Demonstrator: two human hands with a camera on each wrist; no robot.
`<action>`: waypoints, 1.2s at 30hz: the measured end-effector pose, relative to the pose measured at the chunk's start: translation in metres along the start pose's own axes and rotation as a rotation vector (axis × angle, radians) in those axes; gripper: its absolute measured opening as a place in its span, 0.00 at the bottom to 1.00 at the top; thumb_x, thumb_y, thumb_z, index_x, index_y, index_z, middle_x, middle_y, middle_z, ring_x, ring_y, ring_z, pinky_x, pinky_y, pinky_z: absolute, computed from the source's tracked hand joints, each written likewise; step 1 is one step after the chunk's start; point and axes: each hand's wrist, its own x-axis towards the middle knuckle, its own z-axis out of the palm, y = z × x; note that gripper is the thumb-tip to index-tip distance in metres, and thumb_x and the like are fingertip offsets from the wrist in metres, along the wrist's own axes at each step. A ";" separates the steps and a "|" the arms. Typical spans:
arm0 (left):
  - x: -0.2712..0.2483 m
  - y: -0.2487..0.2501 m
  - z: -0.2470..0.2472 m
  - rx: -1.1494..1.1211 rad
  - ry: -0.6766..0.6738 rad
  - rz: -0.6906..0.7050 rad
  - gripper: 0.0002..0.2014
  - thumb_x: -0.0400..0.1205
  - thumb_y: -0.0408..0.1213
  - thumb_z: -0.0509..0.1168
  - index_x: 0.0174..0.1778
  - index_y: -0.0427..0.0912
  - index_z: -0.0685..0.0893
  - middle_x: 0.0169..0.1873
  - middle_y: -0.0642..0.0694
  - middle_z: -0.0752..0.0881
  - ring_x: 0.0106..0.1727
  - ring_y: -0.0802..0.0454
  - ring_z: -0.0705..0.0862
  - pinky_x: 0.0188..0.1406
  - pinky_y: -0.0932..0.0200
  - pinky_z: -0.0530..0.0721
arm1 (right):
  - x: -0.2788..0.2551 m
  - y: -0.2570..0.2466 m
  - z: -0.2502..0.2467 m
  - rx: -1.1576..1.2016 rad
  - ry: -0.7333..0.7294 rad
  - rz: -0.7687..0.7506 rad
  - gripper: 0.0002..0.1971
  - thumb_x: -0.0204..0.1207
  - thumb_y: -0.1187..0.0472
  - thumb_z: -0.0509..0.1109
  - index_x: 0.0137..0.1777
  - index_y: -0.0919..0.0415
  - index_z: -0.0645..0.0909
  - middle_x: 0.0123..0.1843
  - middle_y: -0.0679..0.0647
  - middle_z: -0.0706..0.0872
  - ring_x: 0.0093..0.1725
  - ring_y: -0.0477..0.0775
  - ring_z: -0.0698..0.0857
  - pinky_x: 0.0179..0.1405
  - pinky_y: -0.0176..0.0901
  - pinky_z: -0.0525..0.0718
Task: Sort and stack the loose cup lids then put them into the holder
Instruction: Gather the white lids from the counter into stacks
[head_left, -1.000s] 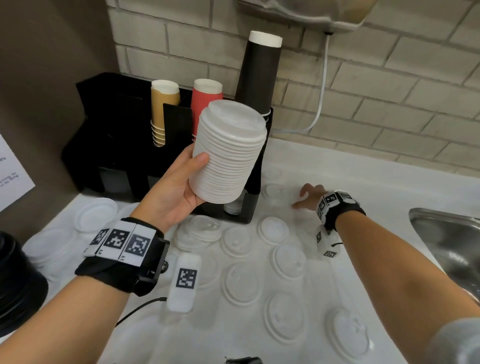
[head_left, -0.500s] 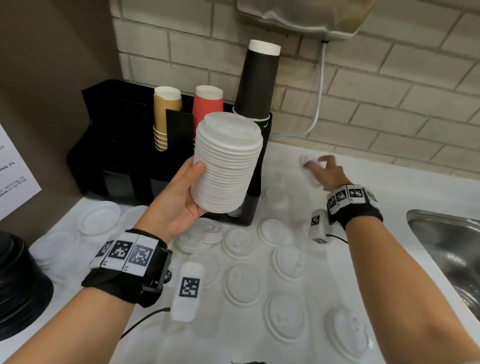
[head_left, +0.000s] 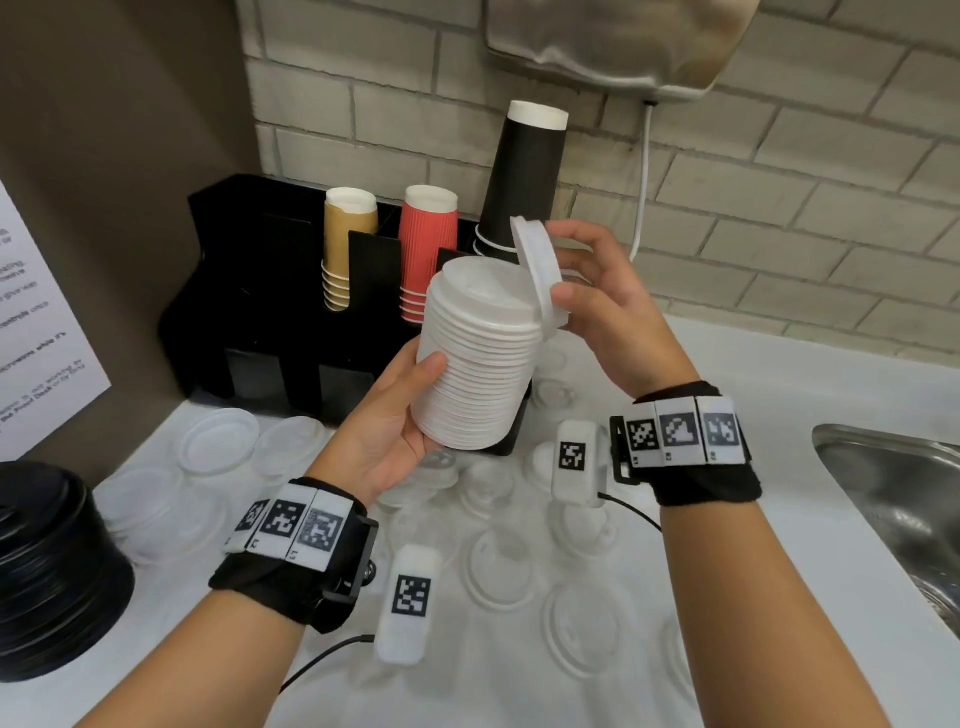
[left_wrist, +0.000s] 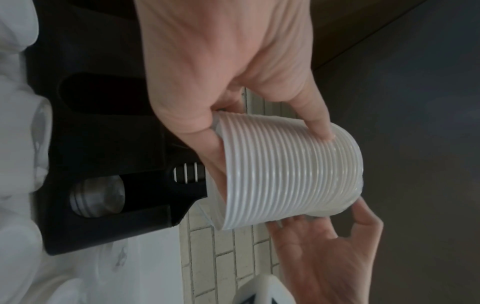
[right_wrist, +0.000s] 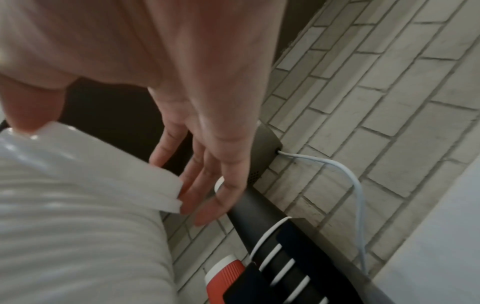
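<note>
My left hand (head_left: 395, 415) grips a tall stack of white cup lids (head_left: 478, 358) in the air in front of the black holder (head_left: 249, 312); its fingers wrap the ribbed stack (left_wrist: 291, 174) in the left wrist view. My right hand (head_left: 597, 306) pinches a single white lid (head_left: 537, 275) by its edge. That lid stands tilted on edge against the stack's top right rim. In the right wrist view the lid (right_wrist: 109, 164) lies over the stack (right_wrist: 78, 236) under my thumb. Several loose translucent lids (head_left: 498, 571) lie on the white counter (head_left: 779, 395) below.
The holder carries tan cups (head_left: 349, 244), red cups (head_left: 428, 249) and tall black cups (head_left: 524, 171). A stack of black lids (head_left: 47, 571) sits at the left edge. A steel sink (head_left: 904, 509) is at right. A white cable (head_left: 641, 176) hangs down the brick wall.
My right hand lifted a lid from the counter near the holder and brought it left and up to the top of the stack. The left hand kept hold of the stack.
</note>
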 end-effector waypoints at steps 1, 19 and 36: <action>-0.001 0.000 0.000 0.018 0.011 0.002 0.41 0.55 0.54 0.87 0.66 0.53 0.84 0.64 0.47 0.87 0.66 0.47 0.86 0.50 0.51 0.90 | -0.001 -0.003 0.002 -0.016 -0.008 -0.027 0.26 0.69 0.52 0.71 0.68 0.50 0.73 0.62 0.54 0.82 0.59 0.52 0.84 0.53 0.44 0.82; -0.011 0.001 0.006 0.089 0.043 -0.026 0.45 0.51 0.57 0.87 0.67 0.56 0.82 0.63 0.48 0.88 0.64 0.47 0.87 0.50 0.48 0.90 | -0.007 -0.021 0.021 -0.220 -0.107 -0.108 0.19 0.70 0.52 0.74 0.59 0.56 0.82 0.62 0.52 0.83 0.62 0.54 0.81 0.57 0.44 0.78; 0.000 0.031 -0.001 0.007 0.064 0.091 0.43 0.54 0.51 0.87 0.66 0.48 0.81 0.60 0.48 0.89 0.63 0.49 0.87 0.49 0.54 0.90 | 0.037 0.100 -0.051 -0.468 0.150 0.797 0.09 0.82 0.56 0.64 0.57 0.59 0.78 0.56 0.56 0.80 0.56 0.55 0.78 0.54 0.46 0.75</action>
